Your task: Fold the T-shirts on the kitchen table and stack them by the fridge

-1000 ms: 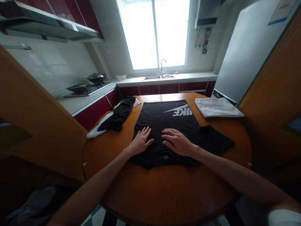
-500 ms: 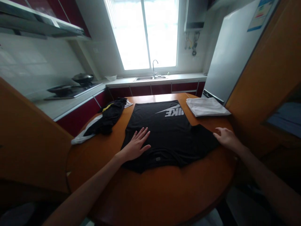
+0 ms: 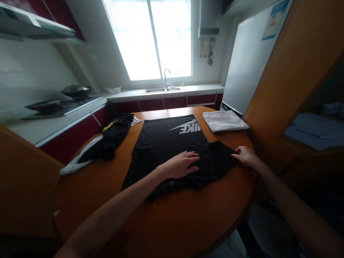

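Note:
A black T-shirt (image 3: 166, 143) with a white logo lies spread flat on the round wooden table (image 3: 166, 222), logo end away from me. My left hand (image 3: 181, 164) rests flat on the shirt's near middle, fingers stretched toward the right. My right hand (image 3: 245, 157) sits at the tip of the shirt's right sleeve near the table's right edge, its fingers curled on the cloth edge.
A crumpled black and white garment (image 3: 104, 141) lies on the table's left side. A folded white cloth (image 3: 224, 121) sits at the far right. Behind are a counter with a sink (image 3: 161, 89), a stove with pans (image 3: 61, 100), and a white fridge (image 3: 247, 61).
My left hand slid right across the shirt toward its middle. My right hand went from the shirt's centre out to the right sleeve tip. The view shifted to the right.

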### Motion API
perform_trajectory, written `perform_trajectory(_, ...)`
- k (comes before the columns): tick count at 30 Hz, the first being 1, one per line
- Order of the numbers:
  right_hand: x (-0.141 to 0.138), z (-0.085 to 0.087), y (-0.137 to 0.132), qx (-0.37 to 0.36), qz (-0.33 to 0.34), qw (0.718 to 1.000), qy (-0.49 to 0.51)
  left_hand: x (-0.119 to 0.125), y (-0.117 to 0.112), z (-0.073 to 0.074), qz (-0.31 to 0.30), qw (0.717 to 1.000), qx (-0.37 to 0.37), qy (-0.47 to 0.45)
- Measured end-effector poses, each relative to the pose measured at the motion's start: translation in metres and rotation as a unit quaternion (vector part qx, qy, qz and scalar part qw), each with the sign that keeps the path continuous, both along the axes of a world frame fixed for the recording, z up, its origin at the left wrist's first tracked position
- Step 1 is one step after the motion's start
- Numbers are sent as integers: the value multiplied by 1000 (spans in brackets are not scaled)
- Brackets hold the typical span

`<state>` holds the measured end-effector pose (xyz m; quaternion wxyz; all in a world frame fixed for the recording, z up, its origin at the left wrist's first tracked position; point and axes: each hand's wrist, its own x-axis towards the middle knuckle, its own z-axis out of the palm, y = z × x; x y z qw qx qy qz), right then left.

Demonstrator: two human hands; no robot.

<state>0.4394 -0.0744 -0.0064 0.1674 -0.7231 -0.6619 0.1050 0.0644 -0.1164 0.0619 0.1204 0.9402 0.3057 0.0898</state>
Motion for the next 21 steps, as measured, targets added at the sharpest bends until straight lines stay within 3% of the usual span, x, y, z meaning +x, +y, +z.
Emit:
perform_trajectory(3, 1, 3, -1, -2, 7, 999, 33, 27, 16, -5, -14, 1000, -2, -14)
perform_trajectory(7, -1, 9, 1, 32, -1, 990, 140, 54, 24, -24, -30, 999, 9, -36)
perform_trajectory(11, -13, 28, 6, 64, -8, 967, 246, 60, 19, -42, -58, 997, 35, -31)
perform_trajectory(15, -43, 55, 5, 107, 21, 949, 296, 57, 18, -41, -36, 993, -14, -109)
perform_trajectory(18, -78, 69, 2, 115, 100, 925, 348, 54, 25, -35, 60, 957, -118, -256)
perform_trajectory(21, -112, 74, 9, 0, 211, 861, 463, 47, 33, -34, 166, 882, -226, -380)
